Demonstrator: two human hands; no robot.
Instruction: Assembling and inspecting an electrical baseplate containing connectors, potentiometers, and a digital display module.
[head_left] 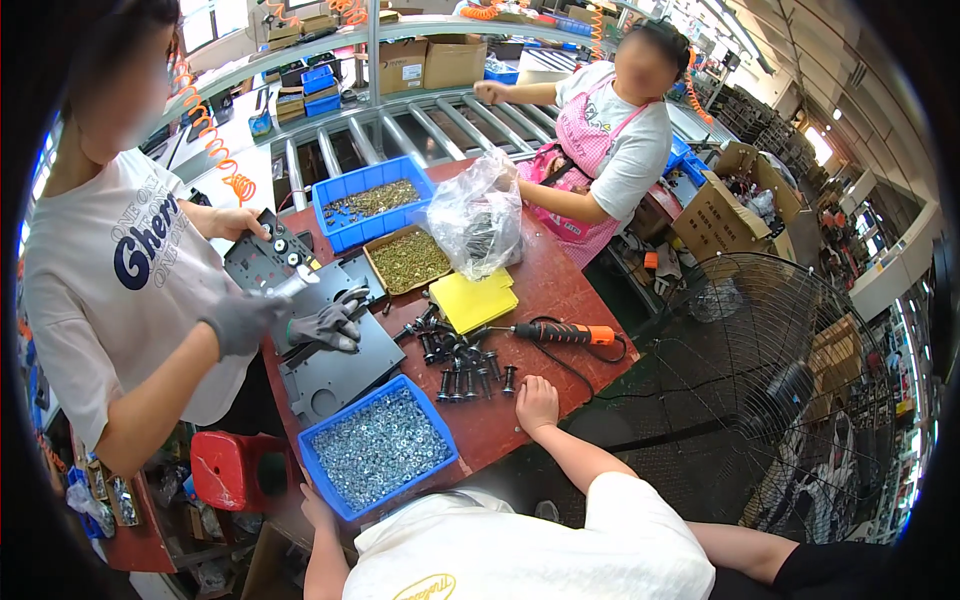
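Observation:
My right hand (538, 404) lies on the red table by its near edge, fingers stretched forward, holding nothing. Just beyond it stand several black-and-silver spool-shaped metal parts (460, 377). My left hand (316, 508) is low at the outer left side of a blue bin (452, 440) full of small silver nuts or washers; its fingers look extended and are partly hidden. An orange-and-black electric screwdriver (563, 333) lies past my right hand, its cord looping right. Yellow sheets (474, 300) are stacked behind the metal parts.
At left, a person's bare hand (241, 222) holds a black part; their gloved hand (245, 322) is blurred. A grey glove (330, 326) lies on grey metal plates (345, 368). Across, another person touches a clear bag (480, 215). A fan (770, 390) stands right, a red stool (225, 470) left.

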